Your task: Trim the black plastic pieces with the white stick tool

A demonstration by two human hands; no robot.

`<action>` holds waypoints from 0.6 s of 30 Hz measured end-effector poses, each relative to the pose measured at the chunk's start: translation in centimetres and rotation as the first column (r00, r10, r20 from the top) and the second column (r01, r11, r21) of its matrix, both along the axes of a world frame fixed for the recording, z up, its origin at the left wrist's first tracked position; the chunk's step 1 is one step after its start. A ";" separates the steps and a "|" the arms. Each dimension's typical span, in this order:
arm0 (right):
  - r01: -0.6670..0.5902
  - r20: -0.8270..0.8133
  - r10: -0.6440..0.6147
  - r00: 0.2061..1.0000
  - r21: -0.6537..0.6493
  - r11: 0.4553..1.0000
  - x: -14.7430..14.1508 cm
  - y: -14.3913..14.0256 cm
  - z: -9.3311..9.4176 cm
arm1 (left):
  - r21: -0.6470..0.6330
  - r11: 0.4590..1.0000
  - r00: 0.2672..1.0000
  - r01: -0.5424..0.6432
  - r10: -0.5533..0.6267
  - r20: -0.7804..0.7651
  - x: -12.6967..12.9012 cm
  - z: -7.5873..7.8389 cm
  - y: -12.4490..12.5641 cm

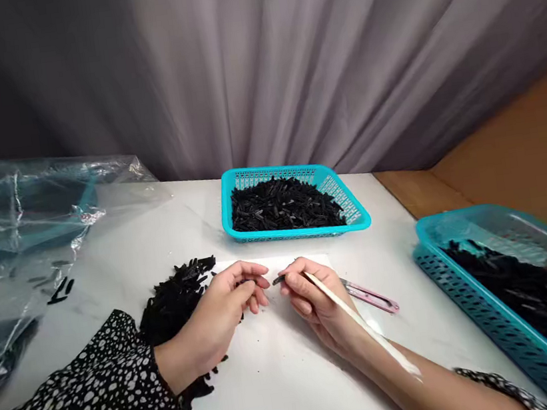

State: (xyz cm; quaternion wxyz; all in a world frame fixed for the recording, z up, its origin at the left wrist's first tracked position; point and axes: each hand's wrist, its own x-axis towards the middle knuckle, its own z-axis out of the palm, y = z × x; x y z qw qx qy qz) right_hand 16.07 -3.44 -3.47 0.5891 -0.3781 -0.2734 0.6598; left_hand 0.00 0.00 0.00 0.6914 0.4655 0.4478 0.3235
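My left hand [221, 319] is over the sheet's left part, at the edge of a heap of thin black strips [173, 302]. Its fingers are loosely curled and apart, with nothing visible in them. Opposite it, my right hand [321, 299] is closed around a slender white stick-like tool [364, 324], which slants back over the wrist. A small dark tip or black strip [278, 280] shows at its fingertips; I cannot tell which. Beneath both hands lies a white sheet [278, 392]. A pink box cutter [374, 298] rests just right of my right hand.
A turquoise basket [297, 233] of black strips stands at the back. Another turquoise basket [486, 331], with clear plastic over it, is at the right. Clear plastic bags [18, 218] cover the left side. Loose strips [63, 290] lie beside them. A grey curtain [245, 67] hangs behind.
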 end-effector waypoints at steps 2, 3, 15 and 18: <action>-0.003 -0.004 0.003 1.000 -0.001 1.000 0.0 0.1 0.2 | 0.026 1.000 1.000 -0.001 0.001 -0.011 0.1 0.1 0.0; -0.005 -0.008 0.005 1.000 -0.002 1.000 0.0 0.2 0.2 | 0.035 0.999 1.000 0.001 0.000 -0.014 0.2 0.2 -0.1; -0.071 -0.064 0.071 0.995 0.002 0.997 0.4 0.2 0.3 | -0.015 1.000 1.000 0.001 -0.001 -0.002 -0.1 0.5 -0.3; -0.071 -0.060 0.071 0.996 -0.003 0.997 0.4 0.2 0.2 | 0.042 0.999 0.998 -0.002 0.005 -0.056 -0.1 0.8 -0.3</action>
